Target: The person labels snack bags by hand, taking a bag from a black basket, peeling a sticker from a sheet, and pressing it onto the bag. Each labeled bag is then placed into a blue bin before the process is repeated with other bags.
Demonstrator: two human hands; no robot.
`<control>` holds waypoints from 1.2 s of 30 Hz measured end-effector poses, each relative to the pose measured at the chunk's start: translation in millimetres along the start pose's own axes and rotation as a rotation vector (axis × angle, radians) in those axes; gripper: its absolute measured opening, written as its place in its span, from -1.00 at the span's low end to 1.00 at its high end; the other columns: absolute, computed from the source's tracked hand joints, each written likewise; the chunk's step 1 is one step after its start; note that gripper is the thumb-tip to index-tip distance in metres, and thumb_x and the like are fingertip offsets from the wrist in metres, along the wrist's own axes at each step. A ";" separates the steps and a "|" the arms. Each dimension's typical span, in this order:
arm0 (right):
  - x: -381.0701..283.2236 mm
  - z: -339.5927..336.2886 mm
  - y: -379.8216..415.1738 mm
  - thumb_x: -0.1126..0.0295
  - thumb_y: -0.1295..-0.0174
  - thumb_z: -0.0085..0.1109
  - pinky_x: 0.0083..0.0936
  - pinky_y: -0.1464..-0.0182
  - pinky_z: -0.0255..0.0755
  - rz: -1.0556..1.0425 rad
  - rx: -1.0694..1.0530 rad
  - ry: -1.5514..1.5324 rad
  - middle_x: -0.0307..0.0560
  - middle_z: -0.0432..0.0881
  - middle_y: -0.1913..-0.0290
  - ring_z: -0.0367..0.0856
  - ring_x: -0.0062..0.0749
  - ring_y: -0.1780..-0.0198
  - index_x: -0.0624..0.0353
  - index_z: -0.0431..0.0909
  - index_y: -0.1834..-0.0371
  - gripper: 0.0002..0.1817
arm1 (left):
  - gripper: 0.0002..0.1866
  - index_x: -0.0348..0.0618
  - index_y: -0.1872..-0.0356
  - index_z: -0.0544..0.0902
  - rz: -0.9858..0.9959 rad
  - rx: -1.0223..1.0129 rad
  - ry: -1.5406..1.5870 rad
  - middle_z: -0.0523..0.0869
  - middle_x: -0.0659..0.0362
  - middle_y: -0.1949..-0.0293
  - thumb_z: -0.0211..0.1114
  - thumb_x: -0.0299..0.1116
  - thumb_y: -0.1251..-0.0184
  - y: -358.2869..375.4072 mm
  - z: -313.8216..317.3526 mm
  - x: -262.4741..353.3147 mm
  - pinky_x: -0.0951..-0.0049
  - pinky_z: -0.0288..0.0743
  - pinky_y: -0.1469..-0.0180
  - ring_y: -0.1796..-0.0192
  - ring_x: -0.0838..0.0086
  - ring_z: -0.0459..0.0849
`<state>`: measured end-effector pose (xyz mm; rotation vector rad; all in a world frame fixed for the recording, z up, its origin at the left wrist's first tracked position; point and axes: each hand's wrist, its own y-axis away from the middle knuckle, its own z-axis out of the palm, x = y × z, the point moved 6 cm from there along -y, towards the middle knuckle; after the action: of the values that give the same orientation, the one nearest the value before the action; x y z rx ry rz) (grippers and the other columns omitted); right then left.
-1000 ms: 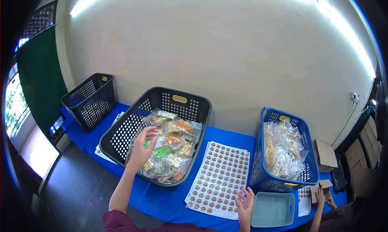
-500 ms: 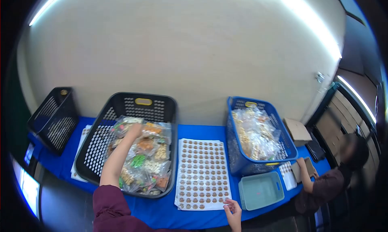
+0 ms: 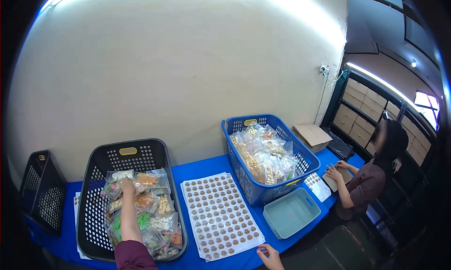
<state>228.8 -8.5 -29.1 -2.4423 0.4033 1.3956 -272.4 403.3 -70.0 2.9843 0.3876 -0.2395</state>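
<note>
Down in the black basket [image 3: 101, 169], our left hand [image 3: 127, 185] reaches onto the clear bags [image 3: 164, 223], though we cannot tell whether its fingers grip one. Our right hand [image 3: 271, 258], loosely curled and part open, is just beside the lower right corner of the sheet of round labels [image 3: 221, 214]. Beyond, we see a filled blue basket [image 3: 253, 191], a green tray [image 3: 291, 213] and a co-worker [image 3: 367, 185] touching cardboard [image 3: 333, 184].

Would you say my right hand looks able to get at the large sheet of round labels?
Probably yes: the right hand is close by the near right corner of the sheet of round labels, and nothing appears to stand between them.
</note>
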 end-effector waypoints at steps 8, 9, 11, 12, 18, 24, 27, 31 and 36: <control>-22.1 28.0 -22.8 0.36 -0.10 0.11 -0.55 0.21 0.45 -0.008 -0.229 -0.041 0.01 0.60 0.27 0.60 -0.37 0.24 0.28 0.48 0.14 -0.71 | -0.77 -0.33 0.30 0.52 0.264 0.848 0.370 0.48 0.08 0.14 0.06 -0.54 0.07 13.0 -69.6 -18.6 0.21 0.26 -0.07 0.07 0.22 0.42; -26.1 30.7 -25.0 0.36 -0.11 0.11 -0.55 0.20 0.45 -0.023 -0.233 -0.042 0.00 0.60 0.27 0.60 -0.37 0.23 0.28 0.48 0.14 -0.71 | -0.78 -0.34 0.29 0.51 0.342 0.878 0.461 0.49 0.06 0.18 0.05 -0.54 0.03 20.0 -97.4 -14.2 0.26 0.32 0.01 0.13 0.19 0.45; -29.4 39.5 -28.6 0.38 -0.11 0.11 -0.56 0.18 0.44 -0.066 -0.269 -0.069 0.00 0.60 0.26 0.59 -0.39 0.22 0.29 0.48 0.13 -0.71 | -0.80 -0.36 0.28 0.50 0.482 0.912 0.660 0.51 0.03 0.24 0.05 -0.53 -0.04 43.8 -151.0 0.0 0.34 0.41 0.13 0.21 0.15 0.51; -30.1 44.4 -29.4 0.39 -0.11 0.11 -0.57 0.16 0.43 -0.085 -0.286 -0.085 0.00 0.60 0.26 0.59 -0.40 0.21 0.30 0.48 0.13 -0.72 | -0.82 -0.35 0.29 0.51 0.544 0.916 0.768 0.52 0.02 0.25 0.05 -0.52 -0.08 63.7 -177.0 11.0 0.35 0.43 0.17 0.23 0.14 0.53; -33.0 63.3 -37.7 0.46 -0.13 0.10 -0.56 0.15 0.43 -0.048 -0.437 -0.386 -0.02 0.59 0.20 0.57 -0.43 0.18 0.30 0.48 0.14 -0.76 | -0.83 -0.34 0.28 0.51 0.983 0.760 0.947 0.55 0.03 0.23 0.11 -0.54 -0.08 216.3 -260.9 89.0 0.38 0.43 0.13 0.19 0.25 0.56; -44.9 69.9 -32.9 0.23 -0.32 -0.20 -0.39 -0.04 0.36 0.291 -0.727 -1.200 0.05 0.50 0.06 0.51 -0.34 0.05 0.39 0.31 -0.02 -0.59 | -0.67 -0.28 0.06 0.45 1.550 0.182 0.583 0.53 0.00 0.07 0.13 -0.47 -0.09 373.0 -205.8 143.2 0.37 0.52 0.14 0.07 0.22 0.56; -45.7 67.1 -21.9 0.33 -0.28 -0.14 -0.36 -0.10 0.31 0.385 -0.811 -1.330 0.01 0.46 0.00 0.45 -0.34 -0.04 0.34 0.30 -0.05 -0.64 | -0.63 -0.38 0.01 0.39 1.843 0.233 0.635 0.44 -0.02 -0.07 0.09 -0.49 -0.12 419.4 -181.2 146.9 0.38 0.50 0.09 -0.02 0.23 0.51; -40.4 54.8 -25.8 0.50 -0.18 0.02 -0.48 -0.02 0.35 0.334 -0.527 -1.161 -0.05 0.50 0.06 0.49 -0.43 0.05 0.28 0.35 -0.02 -0.68 | -0.56 -0.24 -0.13 0.28 1.613 0.041 0.969 0.29 -0.02 -0.19 0.07 -0.49 -0.19 419.4 -164.3 150.3 0.36 0.44 -0.01 -0.12 0.25 0.43; -63.2 44.3 -24.9 0.47 -0.15 0.09 -0.60 0.10 0.37 0.082 -0.496 -0.840 -0.16 0.56 0.22 0.50 -0.56 0.18 0.29 0.43 0.10 -0.75 | -0.42 -0.15 -0.22 0.14 0.923 -0.599 1.485 0.22 -0.02 -0.23 0.16 -0.45 -0.19 416.1 -102.6 163.8 0.30 0.41 -0.07 -0.17 0.33 0.36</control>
<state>172.7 37.6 7.2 -1.8748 -0.0604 2.6025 7.6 58.3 44.3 1.8610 -0.7005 1.7576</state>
